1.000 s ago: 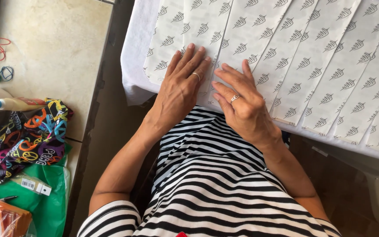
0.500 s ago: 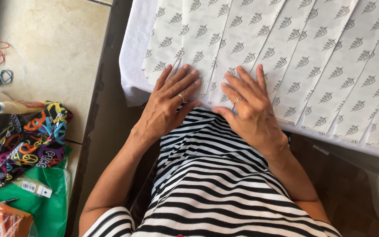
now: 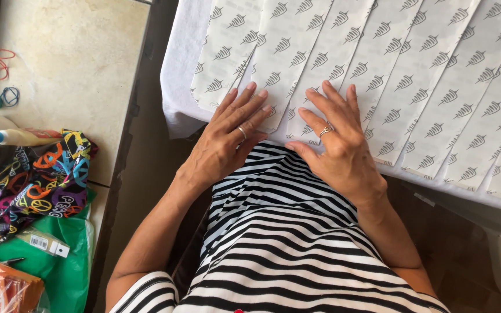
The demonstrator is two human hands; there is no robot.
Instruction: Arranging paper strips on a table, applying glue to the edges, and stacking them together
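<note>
To my left a pale stone counter (image 3: 71, 58) in bright daylight, w/ rubber bands (image 3: 4, 75), a colourful peace-sign cloth (image 3: 30, 179) & green bag (image 3: 59, 261); dark floor (image 3: 146, 174) btwn it & my white-covered table (image 3: 178, 87)

A person in a black-and-white striped short-sleeved top (image 3: 285, 243), a ring on each hand: left hand (image 3: 227, 142), right hand (image 3: 337, 148).

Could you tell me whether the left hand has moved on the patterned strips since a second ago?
Yes. The left hand has slid back along the patterned strips, toward the near edge of the white cloth.
</note>
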